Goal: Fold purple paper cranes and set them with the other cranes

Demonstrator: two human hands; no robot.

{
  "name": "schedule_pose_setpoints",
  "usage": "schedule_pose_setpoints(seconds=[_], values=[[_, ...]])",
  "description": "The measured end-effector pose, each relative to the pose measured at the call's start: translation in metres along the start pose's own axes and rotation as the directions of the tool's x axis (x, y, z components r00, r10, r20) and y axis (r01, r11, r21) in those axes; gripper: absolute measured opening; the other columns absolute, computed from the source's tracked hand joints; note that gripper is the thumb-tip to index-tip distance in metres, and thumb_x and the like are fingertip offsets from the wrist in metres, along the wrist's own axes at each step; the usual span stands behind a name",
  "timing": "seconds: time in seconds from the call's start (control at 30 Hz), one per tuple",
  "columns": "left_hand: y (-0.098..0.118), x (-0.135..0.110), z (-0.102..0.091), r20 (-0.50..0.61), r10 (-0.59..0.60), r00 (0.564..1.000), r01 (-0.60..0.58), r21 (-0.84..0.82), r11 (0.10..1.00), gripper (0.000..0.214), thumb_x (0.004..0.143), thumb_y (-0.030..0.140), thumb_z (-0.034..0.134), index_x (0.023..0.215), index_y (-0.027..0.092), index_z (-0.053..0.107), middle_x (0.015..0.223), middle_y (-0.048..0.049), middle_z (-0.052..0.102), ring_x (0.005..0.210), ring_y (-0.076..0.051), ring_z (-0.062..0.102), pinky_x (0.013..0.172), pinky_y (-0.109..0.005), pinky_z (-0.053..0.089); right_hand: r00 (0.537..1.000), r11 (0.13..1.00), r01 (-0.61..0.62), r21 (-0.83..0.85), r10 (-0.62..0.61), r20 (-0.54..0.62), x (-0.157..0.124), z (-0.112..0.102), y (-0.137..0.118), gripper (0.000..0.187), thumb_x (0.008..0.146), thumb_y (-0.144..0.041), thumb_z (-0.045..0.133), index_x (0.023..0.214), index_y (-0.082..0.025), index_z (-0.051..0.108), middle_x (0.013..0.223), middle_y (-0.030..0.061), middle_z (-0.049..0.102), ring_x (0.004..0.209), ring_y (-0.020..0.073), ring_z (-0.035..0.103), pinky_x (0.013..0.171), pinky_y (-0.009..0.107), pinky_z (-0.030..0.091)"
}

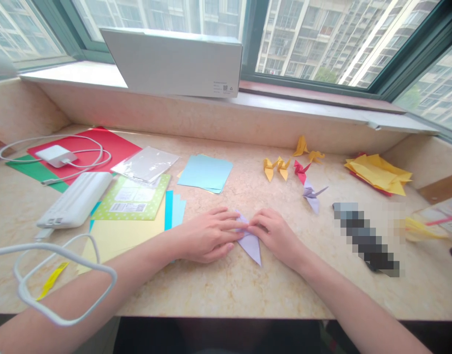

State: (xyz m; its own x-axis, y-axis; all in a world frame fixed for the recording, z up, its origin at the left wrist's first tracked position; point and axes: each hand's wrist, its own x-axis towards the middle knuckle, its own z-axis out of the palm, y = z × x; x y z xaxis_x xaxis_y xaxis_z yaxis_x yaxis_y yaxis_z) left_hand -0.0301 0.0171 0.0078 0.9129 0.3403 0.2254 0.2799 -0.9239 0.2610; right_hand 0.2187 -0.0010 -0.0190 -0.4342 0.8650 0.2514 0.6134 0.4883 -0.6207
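A lavender paper piece (pixel 251 242), folded to a narrow kite shape, lies flat on the marble desk (pixel 226 285) in front of me. My left hand (pixel 207 234) rests on its left side, fingers stretched flat and pressing the paper down. My right hand (pixel 275 233) meets it from the right, fingertips curled and pinched on the paper's upper edge. Only the lower point and a sliver of the top show between the two hands.
Finished paper cranes stand behind: yellow (pixel 276 167), red (pixel 301 170), lavender (pixel 313 192). Light blue sheets (pixel 205 173), red paper (pixel 100 145), a white power bank (pixel 76 199), charger and cable (pixel 56 155) lie left. Yellow sheets (pixel 378 173) lie right. A white box (pixel 174 61) sits on the sill.
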Motion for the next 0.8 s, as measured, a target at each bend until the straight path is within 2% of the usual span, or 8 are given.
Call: schedule_pose_setpoints(seconds=[0.1,0.2,0.3,0.47,0.57,0.67,0.8], values=[[0.001,-0.001,0.001,0.018,-0.008,1.000,0.008,0.018,1.000,0.040,0.095,0.024,0.048,0.133,0.023,0.058,0.138,-0.0062,0.062,0.134,-0.029,0.048,0.115,-0.051,0.029,0.994,0.995,0.096,-0.029,-0.094,0.063,-0.005,-0.007,0.005,0.016,0.096,-0.018,0.058,0.094,-0.021,0.073,0.094,0.0049,0.068,0.090,0.0180,0.064,0.084,0.036,0.050],[0.002,-0.002,0.003,0.008,-0.017,1.000,0.017,0.037,0.999,0.039,0.095,0.026,0.049,0.133,0.023,0.058,0.138,-0.0068,0.062,0.135,-0.029,0.048,0.115,-0.051,0.028,0.975,0.965,0.199,-0.170,-0.177,0.134,-0.014,-0.015,0.002,0.027,0.096,-0.013,0.053,0.111,-0.026,0.072,0.106,0.0057,0.069,0.100,0.0202,0.063,0.091,0.041,0.049],[0.004,-0.002,0.004,-0.003,-0.031,1.000,0.031,0.044,0.999,0.038,0.096,0.027,0.049,0.133,0.024,0.057,0.137,-0.0062,0.063,0.134,-0.028,0.050,0.115,-0.050,0.028,0.973,0.931,0.206,-0.302,-0.162,0.163,-0.022,-0.019,-0.007,0.039,0.093,-0.005,0.051,0.121,-0.026,0.068,0.116,0.0075,0.067,0.109,0.0227,0.059,0.096,0.045,0.046],[0.007,0.000,0.004,-0.010,-0.042,0.999,0.042,0.088,0.995,0.036,0.096,0.024,0.048,0.130,0.024,0.060,0.133,-0.0060,0.066,0.131,-0.028,0.052,0.114,-0.050,0.028,0.975,0.906,0.217,-0.364,-0.182,0.129,-0.033,-0.016,-0.005,0.046,0.092,-0.003,0.048,0.129,-0.023,0.064,0.125,0.0101,0.065,0.115,0.0234,0.057,0.100,0.044,0.043],[0.008,0.000,0.004,-0.001,-0.048,0.999,0.048,0.071,0.996,0.036,0.095,0.024,0.048,0.129,0.024,0.062,0.133,-0.0055,0.066,0.130,-0.027,0.052,0.113,-0.048,0.030,0.985,0.892,0.174,-0.418,-0.163,0.062,-0.036,-0.013,0.003,0.050,0.089,-0.001,0.049,0.129,-0.026,0.065,0.137,0.0097,0.059,0.124,0.0255,0.051,0.103,0.045,0.038],[0.009,0.001,0.002,0.003,-0.059,0.998,0.059,0.044,0.997,0.037,0.095,0.023,0.048,0.129,0.026,0.062,0.133,-0.0032,0.066,0.128,-0.027,0.054,0.111,-0.045,0.033,0.979,0.864,0.195,-0.465,-0.144,0.144,-0.034,-0.014,-0.001,0.047,0.088,-0.002,0.050,0.125,-0.026,0.067,0.137,0.0076,0.060,0.126,0.0251,0.049,0.106,0.045,0.032],[0.012,0.002,0.000,-0.021,-0.050,0.999,0.051,0.035,0.998,0.034,0.092,0.020,0.052,0.123,0.025,0.065,0.129,-0.0032,0.067,0.124,-0.026,0.056,0.108,-0.042,0.037,0.954,0.819,0.258,-0.513,-0.133,0.269,-0.020,-0.019,-0.018,0.037,0.087,-0.004,0.053,0.116,-0.021,0.069,0.122,0.0092,0.068,0.122,0.0243,0.051,0.107,0.043,0.029]])
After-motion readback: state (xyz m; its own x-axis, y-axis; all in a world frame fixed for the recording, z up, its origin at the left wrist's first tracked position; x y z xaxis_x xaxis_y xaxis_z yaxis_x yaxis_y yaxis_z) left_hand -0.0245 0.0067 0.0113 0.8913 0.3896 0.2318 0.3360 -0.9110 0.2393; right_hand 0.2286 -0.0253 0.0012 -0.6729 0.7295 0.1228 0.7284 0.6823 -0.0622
